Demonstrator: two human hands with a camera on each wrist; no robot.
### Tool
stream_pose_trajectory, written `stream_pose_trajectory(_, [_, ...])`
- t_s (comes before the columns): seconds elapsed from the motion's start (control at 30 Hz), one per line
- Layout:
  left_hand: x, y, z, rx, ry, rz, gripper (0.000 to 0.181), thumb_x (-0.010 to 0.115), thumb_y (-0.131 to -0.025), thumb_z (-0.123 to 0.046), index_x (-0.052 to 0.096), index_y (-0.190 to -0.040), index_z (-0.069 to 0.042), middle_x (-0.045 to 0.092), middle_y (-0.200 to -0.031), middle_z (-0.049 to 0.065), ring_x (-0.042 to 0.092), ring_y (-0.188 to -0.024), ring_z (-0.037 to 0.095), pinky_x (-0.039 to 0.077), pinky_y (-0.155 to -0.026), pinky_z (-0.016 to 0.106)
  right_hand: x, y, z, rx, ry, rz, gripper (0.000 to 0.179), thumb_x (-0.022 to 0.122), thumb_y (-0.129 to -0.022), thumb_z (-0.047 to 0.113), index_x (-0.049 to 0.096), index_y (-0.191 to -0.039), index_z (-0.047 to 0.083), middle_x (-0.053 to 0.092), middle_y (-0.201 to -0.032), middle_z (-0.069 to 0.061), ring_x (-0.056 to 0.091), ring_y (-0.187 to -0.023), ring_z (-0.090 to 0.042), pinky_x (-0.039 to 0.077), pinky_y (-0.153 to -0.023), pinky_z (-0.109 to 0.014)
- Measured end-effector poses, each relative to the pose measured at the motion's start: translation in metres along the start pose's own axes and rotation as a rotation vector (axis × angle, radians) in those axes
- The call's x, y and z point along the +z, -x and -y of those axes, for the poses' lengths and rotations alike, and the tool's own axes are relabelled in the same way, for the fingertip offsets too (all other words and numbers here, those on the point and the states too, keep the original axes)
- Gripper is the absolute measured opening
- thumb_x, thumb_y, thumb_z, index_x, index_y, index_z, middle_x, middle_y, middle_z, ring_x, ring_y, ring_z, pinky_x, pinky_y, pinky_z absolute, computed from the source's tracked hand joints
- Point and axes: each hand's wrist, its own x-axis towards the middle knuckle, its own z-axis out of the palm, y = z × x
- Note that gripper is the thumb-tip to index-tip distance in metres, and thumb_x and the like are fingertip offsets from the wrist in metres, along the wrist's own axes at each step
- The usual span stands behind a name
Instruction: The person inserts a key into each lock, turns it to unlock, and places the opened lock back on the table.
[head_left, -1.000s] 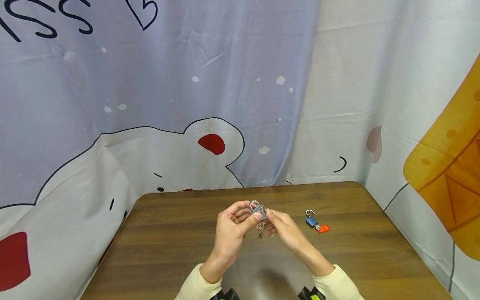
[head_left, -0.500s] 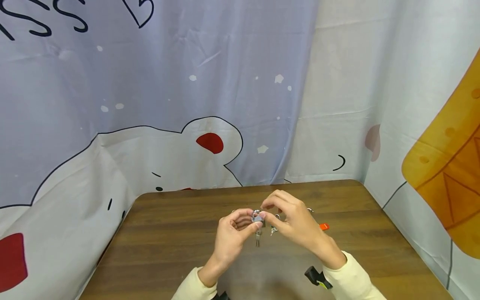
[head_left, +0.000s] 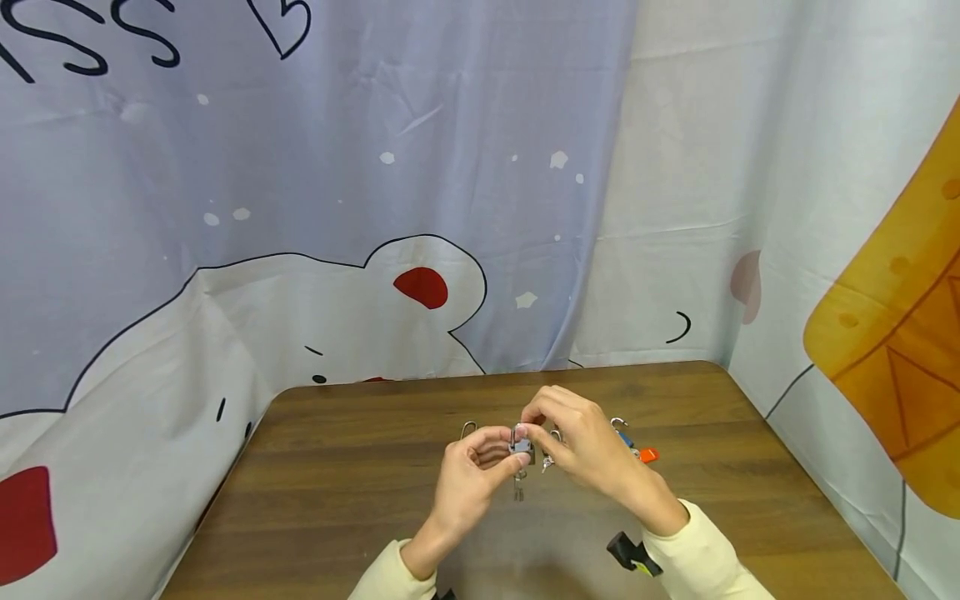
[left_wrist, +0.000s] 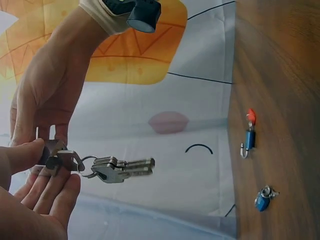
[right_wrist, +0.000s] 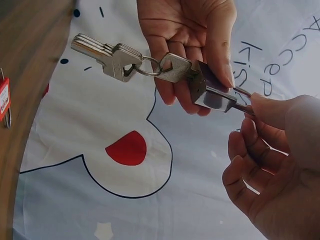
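A silver padlock (head_left: 522, 447) is held up over the table, its shackle upward in the head view. My left hand (head_left: 467, 479) grips its body between thumb and fingers. My right hand (head_left: 581, 433) pinches the shackle (right_wrist: 243, 108) between thumb and fingertip, the other fingers curled loosely. One key (right_wrist: 172, 68) sits in the bottom of the lock body. From its ring hangs a bunch of several keys (left_wrist: 122, 169), dangling free. Part of the lock body is covered by the fingers.
On the wooden table (head_left: 337, 483) at the right lies a blue padlock (head_left: 625, 439) with an open shackle and an orange tag (head_left: 648, 455). Another small blue padlock (left_wrist: 262, 201) with keys lies nearby. A red padlock (right_wrist: 4, 99) shows in the right wrist view. A printed curtain (head_left: 315, 167) hangs behind.
My right hand has moved up from beside the lock body to the shackle. The padlock is slightly lower and turned, its shackle now nearly edge-on in the head view.
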Motion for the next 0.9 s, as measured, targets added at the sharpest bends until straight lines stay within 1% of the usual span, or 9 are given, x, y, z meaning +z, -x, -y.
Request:
stream_pose_trajectory(0.1, [-0.001,0.000,0.001,0.009,-0.002,0.009,0.030,0.080,-0.080,-0.009,0.067,-0.104,0.004,0.072,-0.097,0.025,0.072,-0.087,0.013,0.059,-0.082,0.024,0.000,-0.001,-0.001,-0.002,-0.019,0.003,0.010,0.072,-0.088,0.011,0.064,-0.089,0.016,0.063,-0.085,0.009,0.059,-0.080,-0.003,0.049,-0.068,-0.018])
stream_pose_trajectory(0.23, [-0.004,0.000,0.002,0.013,0.006,0.036,0.030,0.078,-0.082,-0.007,0.066,-0.105,0.006,0.071,-0.098,0.027,0.070,-0.087,0.009,0.058,-0.082,0.023,-0.001,-0.001,-0.002,0.012,-0.077,0.015,0.009,0.071,-0.088,0.010,0.064,-0.089,0.015,0.062,-0.085,0.009,0.054,-0.075,-0.002,0.048,-0.064,-0.017])
stream_pose_trajectory(0.3, [-0.006,0.000,0.002,0.003,0.009,0.053,0.031,0.077,-0.083,-0.007,0.065,-0.107,0.006,0.070,-0.099,0.028,0.069,-0.088,0.008,0.058,-0.082,0.023,-0.001,0.000,-0.002,0.016,-0.104,0.018,0.009,0.070,-0.089,0.009,0.064,-0.090,0.015,0.062,-0.085,0.008,0.052,-0.073,-0.001,0.047,-0.062,-0.017])
stream_pose_trajectory(0.4, [-0.010,0.000,0.001,-0.022,0.013,0.095,0.034,0.076,-0.084,-0.008,0.063,-0.112,0.007,0.069,-0.103,0.028,0.069,-0.090,0.009,0.057,-0.083,0.022,-0.001,0.001,-0.002,0.016,-0.129,0.025,0.010,0.070,-0.089,0.008,0.063,-0.090,0.015,0.062,-0.086,0.008,0.050,-0.072,0.000,0.046,-0.060,-0.016])
stream_pose_trajectory(0.53, [-0.015,-0.002,0.001,-0.072,0.016,0.157,0.035,0.074,-0.086,-0.008,0.063,-0.115,0.007,0.070,-0.106,0.025,0.069,-0.091,0.008,0.057,-0.083,0.021,-0.002,0.003,-0.002,-0.013,-0.157,0.047,0.010,0.069,-0.089,0.008,0.062,-0.091,0.015,0.061,-0.089,0.007,0.050,-0.073,0.000,0.045,-0.062,-0.013])
stream_pose_trajectory(0.63, [-0.019,-0.002,0.000,-0.073,0.021,0.183,0.033,0.073,-0.086,-0.007,0.063,-0.114,0.007,0.070,-0.106,0.022,0.069,-0.091,0.008,0.057,-0.081,0.022,-0.004,0.005,-0.003,-0.044,-0.180,0.081,0.009,0.068,-0.091,0.008,0.061,-0.093,0.015,0.061,-0.092,0.005,0.051,-0.077,-0.001,0.045,-0.065,-0.012])
stream_pose_trajectory(0.73, [-0.021,-0.002,0.000,-0.055,0.020,0.190,0.031,0.074,-0.086,-0.008,0.064,-0.112,0.006,0.070,-0.105,0.019,0.069,-0.091,0.008,0.058,-0.082,0.023,-0.006,0.006,-0.004,-0.068,-0.204,0.109,0.016,0.064,-0.091,0.000,0.062,-0.093,0.016,0.060,-0.096,0.005,0.053,-0.082,-0.002,0.047,-0.067,-0.014])
stream_pose_trajectory(0.87, [-0.023,-0.001,0.000,-0.051,-0.002,0.178,0.029,0.074,-0.086,-0.010,0.066,-0.111,0.003,0.070,-0.104,0.017,0.068,-0.091,0.008,0.057,-0.083,0.023,-0.008,0.007,-0.005,-0.082,-0.213,0.111,0.029,0.060,-0.080,-0.011,0.063,-0.089,0.017,0.060,-0.099,0.006,0.056,-0.085,-0.006,0.051,-0.068,-0.022])
stream_pose_trajectory(0.9, [-0.023,-0.001,0.000,-0.054,-0.006,0.174,0.029,0.074,-0.086,-0.010,0.066,-0.111,0.002,0.070,-0.105,0.017,0.068,-0.091,0.008,0.057,-0.083,0.023,-0.008,0.007,-0.005,-0.078,-0.210,0.109,0.030,0.060,-0.080,-0.011,0.063,-0.089,0.017,0.060,-0.099,0.006,0.057,-0.086,-0.007,0.052,-0.068,-0.023])
